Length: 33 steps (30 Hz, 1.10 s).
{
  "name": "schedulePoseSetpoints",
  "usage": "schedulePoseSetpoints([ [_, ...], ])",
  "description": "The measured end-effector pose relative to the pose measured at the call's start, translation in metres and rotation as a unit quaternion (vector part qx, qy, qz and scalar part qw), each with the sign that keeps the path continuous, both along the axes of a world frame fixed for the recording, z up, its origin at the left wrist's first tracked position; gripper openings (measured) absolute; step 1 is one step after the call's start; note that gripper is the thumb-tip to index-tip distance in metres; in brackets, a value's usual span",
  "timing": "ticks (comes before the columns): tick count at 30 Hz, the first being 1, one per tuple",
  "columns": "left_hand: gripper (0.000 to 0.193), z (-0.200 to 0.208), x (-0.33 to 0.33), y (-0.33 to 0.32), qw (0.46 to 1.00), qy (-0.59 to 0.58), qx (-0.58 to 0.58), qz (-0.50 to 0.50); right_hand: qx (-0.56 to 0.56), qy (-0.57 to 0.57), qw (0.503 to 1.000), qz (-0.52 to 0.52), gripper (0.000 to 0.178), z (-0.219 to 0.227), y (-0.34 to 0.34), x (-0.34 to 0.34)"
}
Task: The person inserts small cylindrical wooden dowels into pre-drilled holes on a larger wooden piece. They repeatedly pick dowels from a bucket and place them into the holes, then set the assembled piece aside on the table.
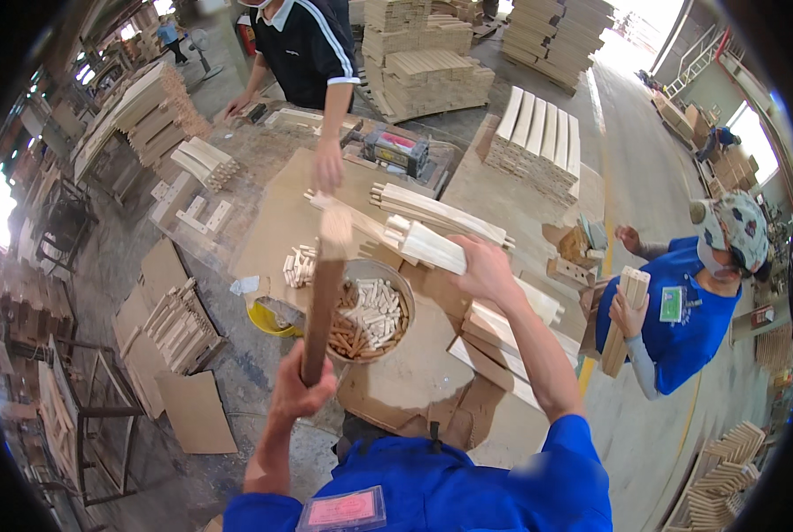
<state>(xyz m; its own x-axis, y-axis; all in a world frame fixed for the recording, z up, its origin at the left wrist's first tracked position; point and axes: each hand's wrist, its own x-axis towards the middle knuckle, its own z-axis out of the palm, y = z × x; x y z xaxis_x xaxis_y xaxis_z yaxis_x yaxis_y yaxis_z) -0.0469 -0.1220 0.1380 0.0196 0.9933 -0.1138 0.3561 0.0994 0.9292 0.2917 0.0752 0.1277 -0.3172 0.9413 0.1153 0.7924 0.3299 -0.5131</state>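
My left hand (308, 388) is closed around the lower end of a thick wooden bar (324, 306), which stands up toward the camera with its pale end on top. In my right hand (485, 268) is a pale wooden piece (433, 248), gripped at its right end; short pegs stick out of its left end. Below and between the hands sits a round tub (409, 332) of wooden dowels (377, 309), some pale and some brown. A small heap of loose dowels (300, 265) lies on the cardboard beside the tub, partly behind the bar.
Slender wooden pieces (445, 213) lie across the table beyond my right hand. A co-worker (299, 53) reaches over from the far side; another person (671, 301) at right holds wooden pieces (625, 310). A yellow bucket (270, 320) is at left. Stacked slats (538, 133) stand far right.
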Motion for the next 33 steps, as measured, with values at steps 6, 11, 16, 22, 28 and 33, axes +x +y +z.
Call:
schedulePoseSetpoints([
  [6,0.027,-0.058,0.009,-0.050,0.999,0.001,0.002,0.045,-0.076,-0.141,0.986,0.043,0.064,-0.128,0.134,-0.022],
  [11,0.033,-0.089,0.000,-0.083,0.993,0.056,-0.097,0.039,-0.040,-0.157,0.987,0.025,0.083,-0.146,0.157,-0.048],
  [16,0.041,-0.121,0.004,-0.085,0.984,0.117,-0.087,-0.100,-0.035,-0.078,0.996,0.007,0.073,-0.114,0.071,0.015],
  [22,0.052,-0.182,0.023,-0.081,0.938,0.282,-0.143,-0.140,-0.037,-0.110,0.991,-0.073,0.065,-0.136,-0.122,0.100],
  [28,0.051,-0.181,0.051,-0.068,0.916,0.370,0.083,-0.127,-0.025,-0.167,0.973,-0.155,0.064,-0.161,-0.170,0.122],
  [33,0.037,-0.111,0.057,-0.047,0.946,0.248,0.177,-0.111,-0.019,-0.165,0.979,-0.113,0.048,-0.161,-0.184,0.114],
])
